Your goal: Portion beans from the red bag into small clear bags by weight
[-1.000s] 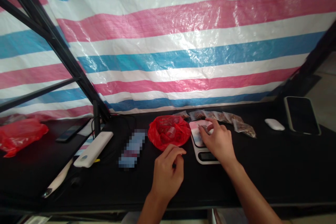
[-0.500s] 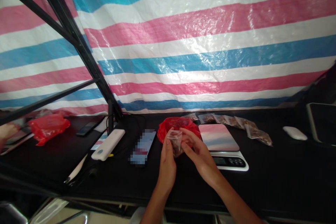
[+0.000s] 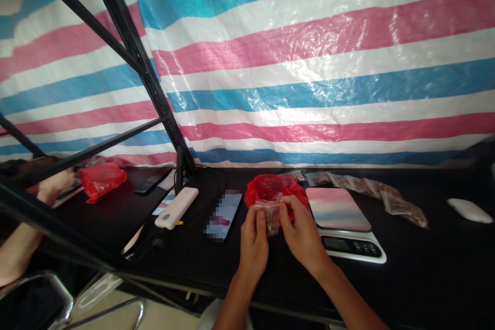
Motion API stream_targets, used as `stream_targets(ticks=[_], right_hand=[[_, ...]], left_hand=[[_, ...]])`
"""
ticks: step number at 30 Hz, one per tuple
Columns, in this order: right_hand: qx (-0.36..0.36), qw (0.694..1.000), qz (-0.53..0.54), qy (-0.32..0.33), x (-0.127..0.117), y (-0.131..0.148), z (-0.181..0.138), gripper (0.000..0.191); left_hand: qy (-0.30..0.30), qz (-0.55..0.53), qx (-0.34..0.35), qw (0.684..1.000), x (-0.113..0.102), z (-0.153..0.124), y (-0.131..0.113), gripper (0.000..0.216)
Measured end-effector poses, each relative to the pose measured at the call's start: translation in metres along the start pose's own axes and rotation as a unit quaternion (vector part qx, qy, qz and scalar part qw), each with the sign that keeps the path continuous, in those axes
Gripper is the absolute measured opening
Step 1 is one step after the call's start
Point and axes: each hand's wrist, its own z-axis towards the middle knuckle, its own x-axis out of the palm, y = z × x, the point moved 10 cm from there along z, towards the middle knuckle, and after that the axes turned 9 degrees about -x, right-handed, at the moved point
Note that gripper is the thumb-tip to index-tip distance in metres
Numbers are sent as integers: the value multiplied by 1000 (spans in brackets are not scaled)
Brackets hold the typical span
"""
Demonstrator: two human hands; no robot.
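Observation:
Both my hands hold a small clear plastic pouch (image 3: 270, 215) with brown bits inside, just above the black table (image 3: 425, 278). My left hand (image 3: 253, 242) pinches its left edge and my right hand (image 3: 301, 234) pinches its right edge. Right behind the pouch lies a red plastic bag (image 3: 270, 188). A white digital scale (image 3: 340, 221) with a shiny platform stands just right of my right hand, with nothing on it. A row of several filled clear pouches (image 3: 371, 188) lies behind the scale.
A phone (image 3: 223, 215) and a white power bank (image 3: 177, 207) lie left of my hands. A white mouse (image 3: 468, 210) sits far right. Black frame bars (image 3: 127, 46) cross the left. Another person's hand (image 3: 54, 185) rests by a second red bag (image 3: 101, 179). A striped tarp (image 3: 309, 62) hangs behind.
My right hand left the scale platform and joined my left hand in front of the red bag; both now grip a small pouch. The view has shifted left.

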Motion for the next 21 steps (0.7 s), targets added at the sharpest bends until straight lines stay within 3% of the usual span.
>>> stream_targets(ticks=[6, 11, 21], right_hand=[[45, 985, 163, 45, 22, -2, -1, 31], [78, 967, 238, 42, 21, 0, -2, 33], [109, 961, 248, 56, 21, -12, -7, 40]], left_hand=[[-7, -47, -27, 999, 1, 2, 5, 45], [4, -54, -18, 998, 2, 2, 1, 40], [6, -105, 0, 994, 6, 0, -7, 36]])
